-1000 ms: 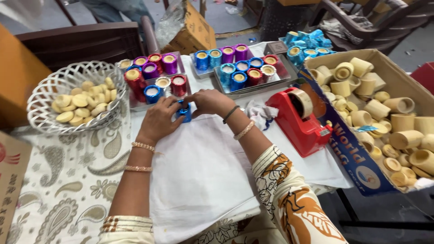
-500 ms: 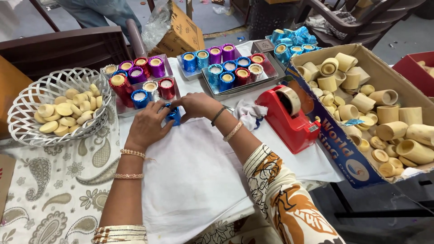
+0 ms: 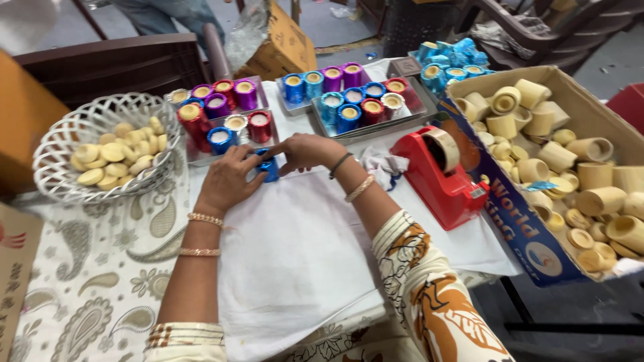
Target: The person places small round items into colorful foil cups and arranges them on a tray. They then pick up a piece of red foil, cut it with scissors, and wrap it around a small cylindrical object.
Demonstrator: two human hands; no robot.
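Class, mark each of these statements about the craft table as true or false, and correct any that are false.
1. Both hands, left hand and right hand, hold a small blue foil-wrapped cup. True.
2. The tape dispenser is green. False: it is red.
3. The white basket holds pale round lids. True.
4. The cardboard box on the right is filled with foil-wrapped cups. False: it holds plain, unwrapped cream-coloured cups.
5. The hands work over a white cloth. True.
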